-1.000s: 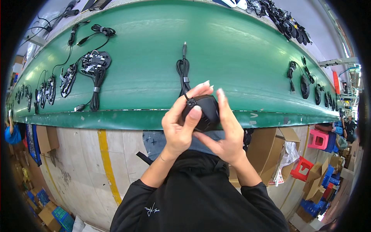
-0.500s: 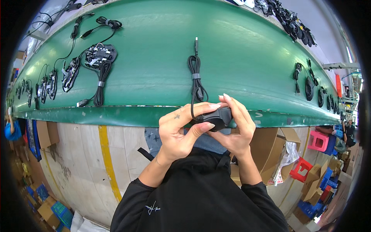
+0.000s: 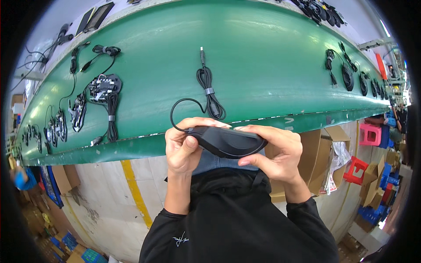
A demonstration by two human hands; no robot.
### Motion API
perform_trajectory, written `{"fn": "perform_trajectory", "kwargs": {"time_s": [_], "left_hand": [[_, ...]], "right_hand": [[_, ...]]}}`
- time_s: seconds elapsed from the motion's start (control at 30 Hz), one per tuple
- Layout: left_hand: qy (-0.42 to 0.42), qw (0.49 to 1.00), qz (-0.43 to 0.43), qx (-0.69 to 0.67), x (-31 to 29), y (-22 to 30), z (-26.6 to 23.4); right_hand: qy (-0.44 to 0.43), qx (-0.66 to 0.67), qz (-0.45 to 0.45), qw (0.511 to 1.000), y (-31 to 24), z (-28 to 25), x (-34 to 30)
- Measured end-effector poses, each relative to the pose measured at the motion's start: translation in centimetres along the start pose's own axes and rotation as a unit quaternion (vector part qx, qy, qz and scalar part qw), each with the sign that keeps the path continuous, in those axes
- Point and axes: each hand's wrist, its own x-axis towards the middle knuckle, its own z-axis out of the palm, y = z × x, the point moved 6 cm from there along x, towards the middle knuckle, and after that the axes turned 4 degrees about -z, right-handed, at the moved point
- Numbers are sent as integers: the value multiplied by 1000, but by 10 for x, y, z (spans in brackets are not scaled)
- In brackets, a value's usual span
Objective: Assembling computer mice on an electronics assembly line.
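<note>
While both hands close on it from opposite ends, one black computer mouse [image 3: 228, 142] sits tilted between them, just in front of the near edge of a green work surface [image 3: 263, 65]. Left hand [image 3: 178, 151]: pinching the cable end, thumb on the near side. Right hand [image 3: 283, 151]: curved about the other end, fingers on the far side, thumb along the lower edge. One black cable [image 3: 172, 111], looping from the mouse to a tied bundle [image 3: 205, 79] on the green surface, plug pointing away. To the left: one opened mouse [image 3: 104, 87], inner parts exposed, with its bundled cable. To the right: a row of black mice [image 3: 347, 79]. Below, right: cardboard box [image 3: 318, 164]; red stool [image 3: 353, 171]; pink stool [image 3: 370, 134].
</note>
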Motion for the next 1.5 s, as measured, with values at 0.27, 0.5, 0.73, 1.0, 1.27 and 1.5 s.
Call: {"fn": "perform_trajectory", "kwargs": {"time_s": [0.27, 0.5, 0.73, 1.0, 1.27, 1.5], "left_hand": [[113, 992, -24, -47, -3, -3, -19], [142, 989, -35, 31, 9, 5, -18], [-51, 962, 83, 254, 28, 41, -3], [31, 970, 137, 199, 23, 38, -20], [126, 975, 128, 135, 16, 30, -21], [139, 983, 86, 83, 12, 19, -38]], "right_hand": [[-7, 167, 122, 978, 26, 14, 7], [4, 301, 204, 932, 41, 20, 13], [-54, 657, 396, 639, 69, 42, -3], [15, 358, 61, 931, 40, 34, 11], [113, 11, 12, 993, 12, 33, 10], [58, 72, 53, 994, 24, 36, 12]]}}
